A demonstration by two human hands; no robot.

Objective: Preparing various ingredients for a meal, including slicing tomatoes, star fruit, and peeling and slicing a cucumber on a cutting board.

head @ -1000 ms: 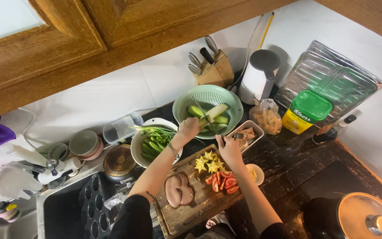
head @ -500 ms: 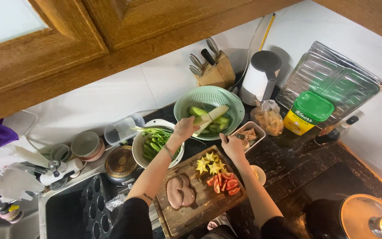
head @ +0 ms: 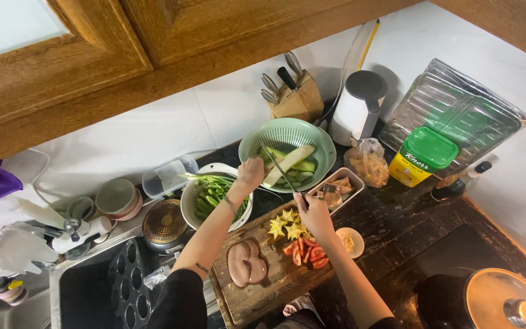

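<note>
I'm in the middle of trimming a long pale-green gourd slice over the green colander, which sits at twelve o'clock from the wooden cutting board on the desk. My left hand is clamped on the slice's lower end; my right hand is closed round a knife whose blade crosses it. The next stroke, I judge, needs the blade angled clear of my left fingers.

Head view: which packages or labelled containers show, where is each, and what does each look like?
Yellow labelled tub with green lid: right counter, before the foil splash guard.
Clear knotted plastic bag of brownish food: beside the white kettle.
Clear lidded plastic box: by the wall, left of the green colander.
</note>
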